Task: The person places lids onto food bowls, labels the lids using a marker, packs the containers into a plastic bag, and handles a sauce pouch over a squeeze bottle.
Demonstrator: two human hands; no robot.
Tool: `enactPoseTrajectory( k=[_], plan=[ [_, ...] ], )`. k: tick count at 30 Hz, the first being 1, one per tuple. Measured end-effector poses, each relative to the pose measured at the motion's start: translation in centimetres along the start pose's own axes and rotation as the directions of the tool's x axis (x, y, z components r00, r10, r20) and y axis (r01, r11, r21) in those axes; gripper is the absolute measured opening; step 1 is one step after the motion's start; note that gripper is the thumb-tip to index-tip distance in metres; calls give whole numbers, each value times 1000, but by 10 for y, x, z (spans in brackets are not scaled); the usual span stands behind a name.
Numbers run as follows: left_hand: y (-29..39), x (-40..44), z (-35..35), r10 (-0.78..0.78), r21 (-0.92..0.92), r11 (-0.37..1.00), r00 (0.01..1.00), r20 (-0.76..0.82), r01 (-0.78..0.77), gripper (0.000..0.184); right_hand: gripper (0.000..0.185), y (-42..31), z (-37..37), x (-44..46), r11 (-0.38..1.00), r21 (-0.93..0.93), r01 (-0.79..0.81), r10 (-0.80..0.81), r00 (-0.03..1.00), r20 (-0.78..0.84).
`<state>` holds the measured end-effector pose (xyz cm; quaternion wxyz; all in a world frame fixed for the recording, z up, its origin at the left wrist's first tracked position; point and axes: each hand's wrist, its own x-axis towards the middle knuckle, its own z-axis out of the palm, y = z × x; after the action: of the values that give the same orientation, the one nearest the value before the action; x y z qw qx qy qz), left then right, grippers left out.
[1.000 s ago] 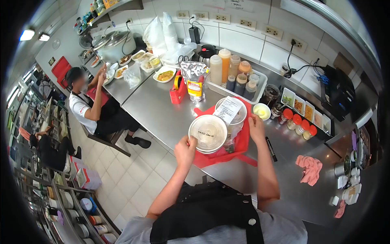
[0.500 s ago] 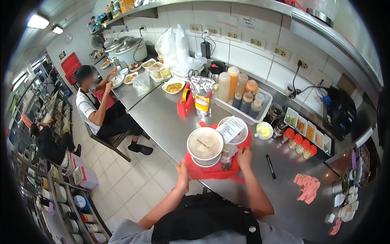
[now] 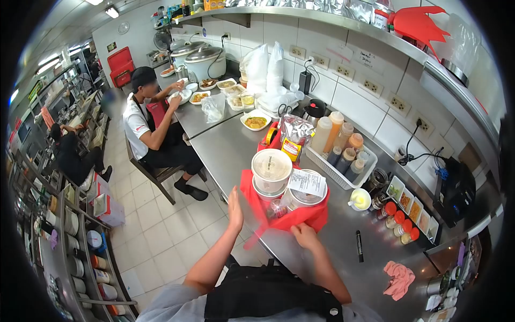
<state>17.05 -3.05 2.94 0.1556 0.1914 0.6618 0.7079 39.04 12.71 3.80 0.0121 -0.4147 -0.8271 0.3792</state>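
A red plastic bag [image 3: 314, 216] lies opened out on the steel counter, with its sides low around round takeaway tubs. One tub [image 3: 272, 165] with handwriting on its lid is stacked on another at the left. Beside it, a second tub [image 3: 303, 199] carries a printed receipt [image 3: 308, 183]. Small clear packets [image 3: 277, 208] sit in front, between the tubs. My right hand [image 3: 306, 236] pinches the bag's near edge. My left hand [image 3: 234, 210] is held upright with straight fingers, just left of the bag; a loose red strip hangs near it.
Behind the bag stand a silver pouch [image 3: 295, 138], a tape dispenser [image 3: 270, 135] and a white basket [image 3: 343, 170] of sauce bottles. To the right are a yellow-filled cup [image 3: 360, 199], a marker [image 3: 359, 246] and a pink cloth [image 3: 398, 280]. A seated person [image 3: 150, 118] eats at left.
The view has shifted, moving the scene right. My right hand has gone from the bag's right side to its near edge. My left hand has risen, and the red plastic's left side is spread.
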Motion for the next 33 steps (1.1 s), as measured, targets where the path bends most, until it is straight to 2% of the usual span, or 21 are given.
enactPoseTrajectory(
  k=[2, 3, 5, 7, 8, 9, 10, 11, 12, 14, 15, 17, 21, 22, 23, 24, 26, 29, 31, 32, 33],
  plan=[
    [-24, -15, -13, 176, 278, 953, 968, -181, -121, 46, 58, -16, -25, -16, 945, -198, 259, -164, 903, 396],
    [-41, -28, -23, 187, 339, 933, 969, -160, -124, 40, 58, -21, -38, -21, 948, -198, 248, -157, 908, 388],
    [-79, -69, -51, 117, 517, 852, 992, -47, -76, 31, 56, -31, -69, -30, 814, -45, 579, -483, 718, 501],
    [-169, -120, -117, -83, 743, 664, 979, 188, -86, 31, 51, -76, -132, -34, 888, 178, 424, -440, 675, 593],
    [-202, -146, -152, -472, 856, 516, 844, 253, 32, 34, 48, -82, -149, -19, 870, 121, 479, -474, 742, 474],
    [-235, -187, -195, -678, 897, 443, 655, 334, 0, 35, 46, -88, -164, -1, 848, 58, 526, -511, 786, 349],
    [-244, -235, -250, -683, 878, 478, 625, 378, -8, 36, 44, -99, -178, 22, 821, -34, 570, -559, 815, 155],
    [-231, -273, -289, -687, 858, 514, 592, 421, -14, 36, 42, -108, -196, 57, 847, 8, 532, -531, 844, 79],
    [-215, -291, -297, -849, 922, 331, 490, 198, 201, 31, 48, -125, -212, 85, 908, 12, 419, -419, 908, 30],
    [-199, -309, -312, -909, 862, 178, 416, -42, 475, 24, 62, -90, -209, 212, 793, -328, 514, -610, 684, -400],
    [-196, -313, -319, -900, 794, 181, 423, -104, 580, 22, 62, -98, -212, 234, 791, -331, 515, -612, 678, -408],
    [-199, -316, -322, -864, 664, 252, 473, -173, 703, 21, 70, -118, -208, 259, 920, -366, 141, -342, 747, -571],
    [-231, -303, -299, -707, 435, 584, 693, -141, 685, 32, 64, -115, -191, 278, 955, -295, 27, -198, 799, -568],
    [-235, -297, -293, -758, 240, 578, 622, -197, 780, 21, 60, -108, -188, 288, 949, -305, 78, -252, 770, -586],
    [-238, -290, -286, -801, 30, 555, 544, -251, 831, 28, 56, -101, -186, 291, 940, -316, 127, -302, 739, -602],
    [-233, -282, -277, -774, 119, 574, 584, -245, 810, 28, 56, -98, -190, 280, 942, -314, 120, -295, 742, -602],
    [-210, -253, -251, -719, 382, 581, 673, -173, 719, 29, 56, -108, -217, 224, 888, -403, 219, -451, 577, -680],
    [-208, -201, -226, -605, 698, 574, 796, 9, 428, 30, 52, -116, -258, 102, 923, -294, 249, -385, 572, -724],
    [-214, -163, -204, -527, 655, 694, 831, 179, 299, 30, 51, -106, -282, 23, 946, -246, 212, -325, 621, -713],
    [-175, -145, -177, -455, 654, 734, 847, 274, 183, 29, 53, -80, -288, 1, 891, -345, 294, -452, 531, -716],
    [-118, -126, -136, -377, 638, 767, 851, 366, 65, 29, 52, -73, -289, -34, 888, -304, 345, -454, 553, -699]
  ],
)
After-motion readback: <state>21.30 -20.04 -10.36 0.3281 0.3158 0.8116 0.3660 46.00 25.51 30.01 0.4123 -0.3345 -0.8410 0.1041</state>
